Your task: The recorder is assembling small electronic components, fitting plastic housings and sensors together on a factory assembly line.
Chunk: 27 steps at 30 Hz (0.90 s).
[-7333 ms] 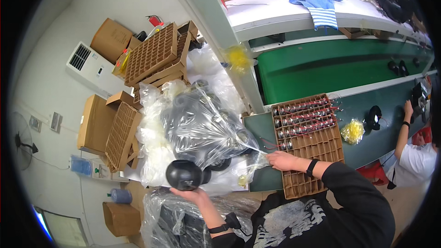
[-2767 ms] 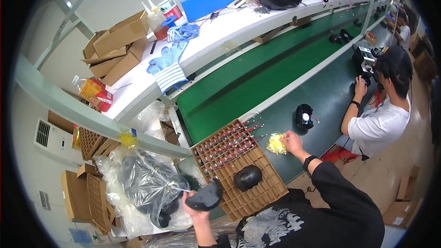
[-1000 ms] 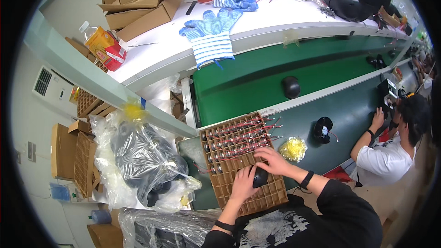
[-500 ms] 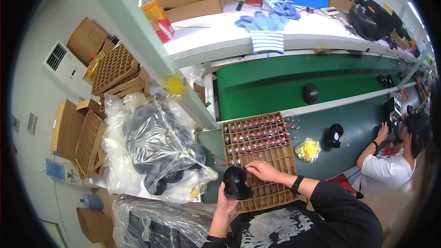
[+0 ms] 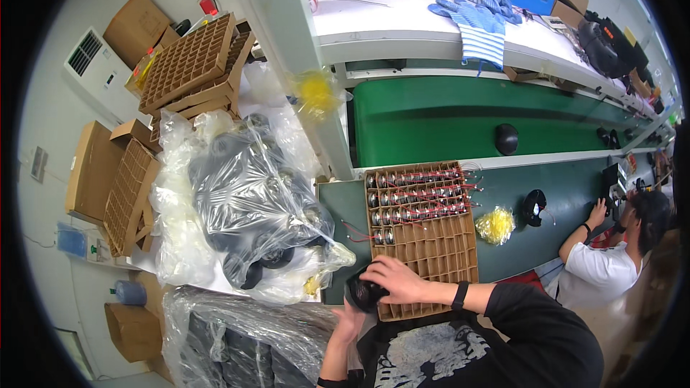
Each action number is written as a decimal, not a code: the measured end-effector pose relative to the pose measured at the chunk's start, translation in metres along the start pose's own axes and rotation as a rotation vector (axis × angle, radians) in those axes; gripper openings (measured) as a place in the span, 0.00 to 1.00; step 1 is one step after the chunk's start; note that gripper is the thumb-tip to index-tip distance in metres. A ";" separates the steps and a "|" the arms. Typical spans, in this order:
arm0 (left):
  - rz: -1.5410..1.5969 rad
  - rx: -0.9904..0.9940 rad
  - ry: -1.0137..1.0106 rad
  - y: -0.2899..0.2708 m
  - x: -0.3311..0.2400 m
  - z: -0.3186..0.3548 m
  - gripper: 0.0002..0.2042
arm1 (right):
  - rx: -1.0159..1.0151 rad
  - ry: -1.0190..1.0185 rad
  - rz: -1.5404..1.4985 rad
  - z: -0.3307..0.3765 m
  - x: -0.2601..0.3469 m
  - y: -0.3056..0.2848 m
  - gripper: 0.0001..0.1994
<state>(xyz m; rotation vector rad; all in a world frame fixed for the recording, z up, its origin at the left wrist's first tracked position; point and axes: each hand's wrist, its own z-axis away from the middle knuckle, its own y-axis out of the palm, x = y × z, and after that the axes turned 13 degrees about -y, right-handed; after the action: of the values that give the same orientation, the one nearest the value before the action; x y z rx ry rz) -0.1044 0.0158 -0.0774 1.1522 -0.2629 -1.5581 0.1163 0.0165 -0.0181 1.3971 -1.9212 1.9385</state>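
Black rounded part, dark and glossy, small, mostly hidden under fingers. Held at the near left corner of the cardboard tray, just off its edge, over the counter. Right grip clenched over the top of the black part, fingers curled round it. Left grip pressed up against its underside from below; whether closed round it or merely propping, impossible to tell.

Tray divided into small cells: far rows filled with small metal cylinders and red wires, near rows bare. Left of the tray, close by, a big clear plastic bag stuffed with more black parts, bulging toward the tray corner, leaving little room on that side. Right of the tray, a yellow bundle on green surface with open space around. Beyond the tray, green belt with one black dome lying alone. Farther right of the tray, another person leaning at the counter.
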 end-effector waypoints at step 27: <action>0.200 -0.227 0.233 -0.038 0.033 0.002 0.48 | 0.001 0.170 0.483 -0.013 -0.122 0.026 0.08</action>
<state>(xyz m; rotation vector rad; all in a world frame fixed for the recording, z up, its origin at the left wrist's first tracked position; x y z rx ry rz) -0.1259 0.0008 -0.1195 1.0812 -0.0418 -1.2313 0.1639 0.0857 -0.1114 0.7775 -2.3265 2.1552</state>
